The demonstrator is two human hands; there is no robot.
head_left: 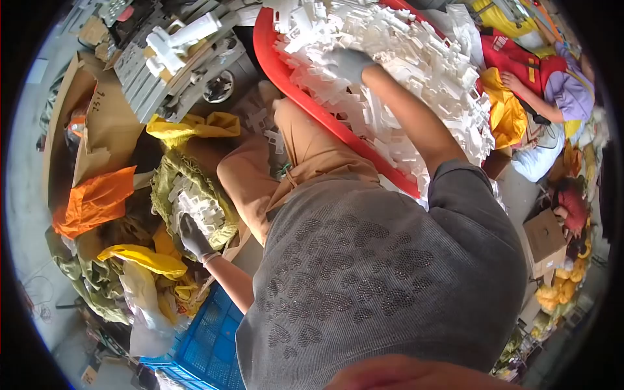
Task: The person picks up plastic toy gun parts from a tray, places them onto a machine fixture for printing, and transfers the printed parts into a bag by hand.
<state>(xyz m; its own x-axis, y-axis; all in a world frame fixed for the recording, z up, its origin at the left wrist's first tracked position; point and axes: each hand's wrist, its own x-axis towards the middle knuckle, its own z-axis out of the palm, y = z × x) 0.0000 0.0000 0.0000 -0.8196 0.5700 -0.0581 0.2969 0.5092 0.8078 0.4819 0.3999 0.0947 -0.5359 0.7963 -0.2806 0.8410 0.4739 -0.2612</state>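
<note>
A large red tub [312, 107] is heaped with white plastic parts [416, 97]. My right hand [348, 64], in a grey glove, lies over the heap near its upper left; its fingers are blurred, and whether they hold a part cannot be made out. On the other side, my left hand [194, 237], also gloved, rests at the mouth of a green woven sack [227, 221] that holds more white parts [195, 207]. Its fingers point into the sack, partly hidden against the parts.
White pieces [182, 40] lie on a grey stand [143, 81] at the upper left. A cardboard box [107, 123], orange cloth [97, 198] and blue crate [208, 331] are at the left. A person in purple [569, 91] is at the upper right.
</note>
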